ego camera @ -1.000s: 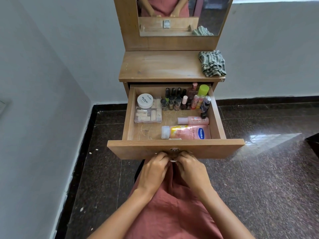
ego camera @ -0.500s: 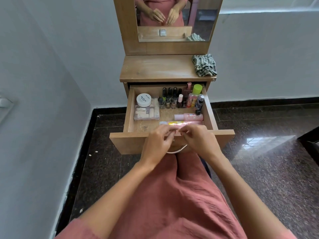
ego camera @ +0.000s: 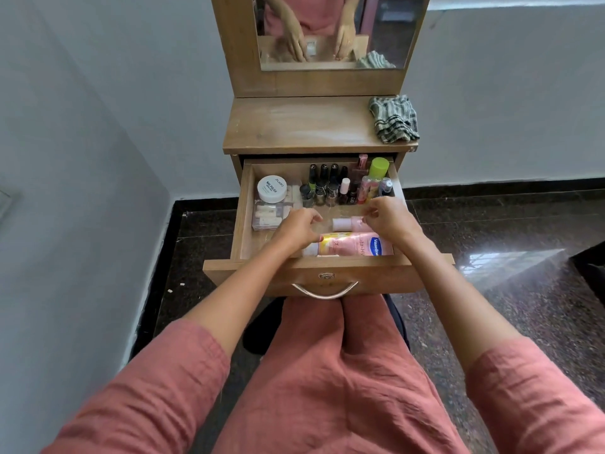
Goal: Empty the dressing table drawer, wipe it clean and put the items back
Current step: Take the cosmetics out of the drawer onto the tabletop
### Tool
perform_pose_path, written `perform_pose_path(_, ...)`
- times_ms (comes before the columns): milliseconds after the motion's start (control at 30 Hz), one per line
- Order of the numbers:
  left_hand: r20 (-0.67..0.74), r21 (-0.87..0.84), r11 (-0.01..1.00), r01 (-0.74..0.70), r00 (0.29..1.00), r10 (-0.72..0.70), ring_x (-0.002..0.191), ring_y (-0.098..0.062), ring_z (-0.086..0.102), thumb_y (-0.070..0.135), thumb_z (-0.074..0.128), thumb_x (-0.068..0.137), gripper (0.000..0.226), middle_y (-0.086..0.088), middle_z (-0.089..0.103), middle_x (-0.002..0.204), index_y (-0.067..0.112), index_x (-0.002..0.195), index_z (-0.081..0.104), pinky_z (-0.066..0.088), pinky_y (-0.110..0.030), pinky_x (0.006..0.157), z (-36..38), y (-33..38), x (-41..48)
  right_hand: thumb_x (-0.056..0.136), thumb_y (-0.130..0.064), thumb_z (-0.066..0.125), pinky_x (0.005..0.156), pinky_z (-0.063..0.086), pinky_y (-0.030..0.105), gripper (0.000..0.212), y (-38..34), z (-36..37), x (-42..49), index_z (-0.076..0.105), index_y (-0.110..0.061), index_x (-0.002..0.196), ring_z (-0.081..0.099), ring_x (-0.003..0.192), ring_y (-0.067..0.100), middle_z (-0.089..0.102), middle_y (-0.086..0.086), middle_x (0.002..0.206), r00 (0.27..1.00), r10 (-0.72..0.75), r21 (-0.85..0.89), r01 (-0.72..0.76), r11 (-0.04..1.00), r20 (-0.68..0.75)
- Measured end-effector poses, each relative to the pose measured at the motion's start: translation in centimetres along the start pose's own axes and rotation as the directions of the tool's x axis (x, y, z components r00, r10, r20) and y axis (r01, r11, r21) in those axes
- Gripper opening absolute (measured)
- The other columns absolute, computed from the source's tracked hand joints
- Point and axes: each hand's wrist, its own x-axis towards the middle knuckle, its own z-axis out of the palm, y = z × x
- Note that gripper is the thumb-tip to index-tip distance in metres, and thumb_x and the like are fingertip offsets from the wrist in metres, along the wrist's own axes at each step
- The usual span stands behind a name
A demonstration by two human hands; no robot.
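The wooden drawer (ego camera: 327,271) of the dressing table stands pulled out. Inside lie a pink lotion bottle (ego camera: 355,246) at the front, a small pink bottle (ego camera: 347,223) behind it, a white round jar (ego camera: 271,189) on a clear box (ego camera: 268,215) at the left, and several nail polish bottles (ego camera: 327,188) with a green-capped bottle (ego camera: 378,168) along the back. My left hand (ego camera: 299,226) hovers over the drawer's middle, fingers curled, holding nothing. My right hand (ego camera: 389,217) reaches over the small pink bottle, fingers apart.
A striped green cloth (ego camera: 393,118) lies on the right of the table top (ego camera: 304,126). A mirror (ego camera: 334,31) stands behind. White walls close in at the left and back. Dark polished floor (ego camera: 523,290) lies around; my lap in pink cloth is below the drawer.
My hands left the drawer's metal handle, rose over the front edge and moved apart into the drawer. The view came closer to the table.
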Motion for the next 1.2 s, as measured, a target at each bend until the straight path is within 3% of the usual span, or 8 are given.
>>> perform_pose_path(200, 0.230, 0.047, 0.997, 0.064, 0.971, -0.073, 0.117, -0.022, 0.052, 0.017, 0.071, 0.077, 0.056, -0.011, 0.054, 0.130, 0.006, 0.127, 0.048, 0.042, -0.030, 0.093, 0.2, -1.8, 2.3, 0.082, -0.002, 0.057, 0.096, 0.047, 0.043, 0.040, 0.8, 1.6, 4.5, 0.055, -0.004, 0.122, 0.054, 0.113, 0.031, 0.055, 0.016, 0.124, 0.957, -0.098, -0.196, 0.155, 0.968, 0.272)
perform_pose_path(400, 0.339, 0.060, 0.995, 0.074, 0.936, -0.090, 0.110, -0.023, 0.054, 0.021, 0.075, 0.072, 0.058, -0.009, 0.056, 0.126, 0.009, 0.123, 0.051, 0.047, -0.036, 0.092, 0.7, -3.3, 3.1, 0.081, -0.005, 0.054, 0.090, 0.048, 0.048, 0.037, 1.4, 3.3, 6.4, 0.056, -0.006, 0.117, 0.050, 0.115, 0.032, 0.055, 0.012, 0.120, 0.890, -0.117, -0.336, 0.285, 0.898, 0.441)
perform_pose_path(533, 0.321, 0.027, 0.996, 0.089, 0.942, -0.093, 0.104, -0.022, 0.056, 0.023, 0.078, 0.068, 0.059, -0.008, 0.057, 0.119, 0.011, 0.120, 0.053, 0.049, -0.037, 0.088, 0.9, -3.9, 3.0, 0.082, -0.010, 0.057, 0.083, 0.049, 0.043, 0.035, 1.5, 3.4, 6.8, 0.057, -0.010, 0.117, 0.050, 0.114, 0.029, 0.054, 0.007, 0.123, 0.905, -0.106, -0.397, 0.283, 0.873, 0.413)
perform_pose_path(667, 0.315, -0.038, 0.992, 0.122, 0.944, -0.104, 0.100, -0.021, 0.058, 0.022, 0.080, 0.065, 0.056, -0.006, 0.061, 0.113, 0.010, 0.115, 0.057, 0.049, -0.037, 0.088, 1.0, -4.1, 2.9, 0.081, -0.019, 0.061, 0.079, 0.050, 0.043, 0.028, 1.5, 3.6, 7.0, 0.062, -0.011, 0.107, 0.054, 0.107, 0.028, 0.059, 0.006, 0.115, 0.915, -0.099, -0.343, 0.245, 0.907, 0.391)
perform_pose_path(767, 0.314, -0.186, 0.961, 0.204, 0.939, -0.139, 0.096, -0.019, 0.060, 0.021, 0.082, 0.062, 0.052, -0.004, 0.064, 0.108, 0.014, 0.108, 0.060, 0.050, -0.037, 0.087, 0.9, -4.3, 2.4, 0.078, -0.023, 0.064, 0.078, 0.052, 0.041, 0.027, 1.1, 3.2, 6.8, 0.066, -0.012, 0.103, 0.058, 0.100, 0.027, 0.063, 0.006, 0.109, 0.917, -0.103, -0.264, 0.217, 0.940, 0.385)
perform_pose_path(900, 0.308, -0.415, 0.863, 0.287, 0.937, -0.163, 0.093, -0.016, 0.060, 0.014, 0.079, 0.067, 0.041, -0.003, 0.065, 0.101, 0.015, 0.104, 0.061, 0.053, -0.035, 0.077, -0.2, -4.1, 1.7, 0.073, -0.014, 0.067, 0.081, 0.052, 0.047, 0.030, 0.3, 2.2, 6.3, 0.067, -0.010, 0.103, 0.060, 0.095, 0.028, 0.065, 0.009, 0.105, 0.919, -0.156, -0.101, 0.205, 0.974, 0.361)
perform_pose_path(1067, 0.250, -0.598, 0.747, 0.290, 0.953, -0.170, 0.096, -0.016, 0.062, 0.012, 0.075, 0.072, 0.035, -0.006, 0.066, 0.105, 0.014, 0.105, 0.062, 0.052, -0.028, 0.082, -1.8, -4.0, 1.0, 0.074, -0.008, 0.068, 0.073, 0.042, 0.024, 0.032, -0.5, 0.4, 5.8, 0.067, -0.006, 0.106, 0.055, 0.084, 0.016, 0.067, 0.013, 0.103, 0.937, -0.259, 0.035, 0.258, 0.966, 0.235)
perform_pose_path(1200, 0.209, -0.662, 0.698, 0.272, 0.962, -0.177, 0.088, -0.010, 0.063, 0.015, 0.072, 0.075, 0.027, -0.003, 0.067, 0.098, 0.016, 0.100, 0.063, 0.053, -0.021, 0.075, -3.5, -3.7, 0.4, 0.075, -0.012, 0.072, 0.080, 0.040, 0.022, 0.040, -1.5, -1.5, 5.5, 0.063, -0.006, 0.113, 0.054, 0.094, 0.018, 0.061, 0.012, 0.112, 0.957, -0.261, 0.093, 0.250, 0.964, 0.124)
